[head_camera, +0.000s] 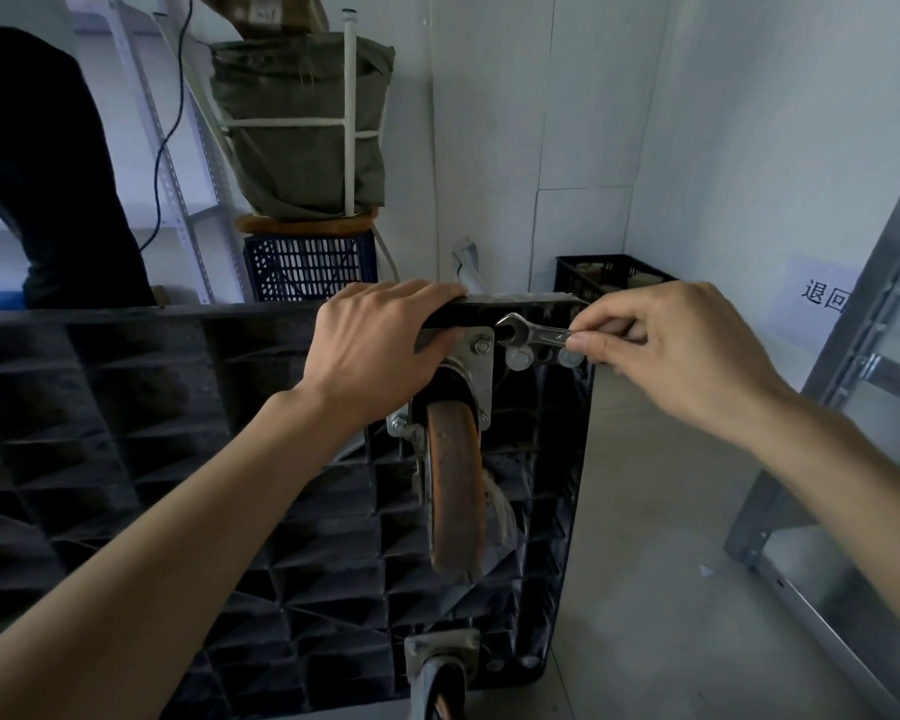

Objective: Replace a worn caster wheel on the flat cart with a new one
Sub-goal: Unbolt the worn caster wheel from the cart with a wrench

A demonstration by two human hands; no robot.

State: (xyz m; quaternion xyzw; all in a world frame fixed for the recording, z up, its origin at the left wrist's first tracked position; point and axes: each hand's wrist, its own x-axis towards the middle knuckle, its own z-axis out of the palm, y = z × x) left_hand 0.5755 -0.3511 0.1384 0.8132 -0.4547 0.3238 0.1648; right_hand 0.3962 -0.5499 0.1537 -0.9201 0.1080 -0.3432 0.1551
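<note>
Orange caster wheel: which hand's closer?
Left. The left hand grips the cart edge just above the orange caster wheel; the right hand holds the wrench off to its upper right.

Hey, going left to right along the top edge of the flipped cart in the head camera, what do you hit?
Left hand gripping the cart edge → caster mounting plate → wrench head → right hand pinching the wrench handle → paper sign on the wall.

you see a black ribbed cart underside [178, 433], a worn orange-brown caster wheel [455, 491] in a silver bracket [481, 371], a silver wrench [533, 332], a dark blue perforated crate [310, 265]
</note>
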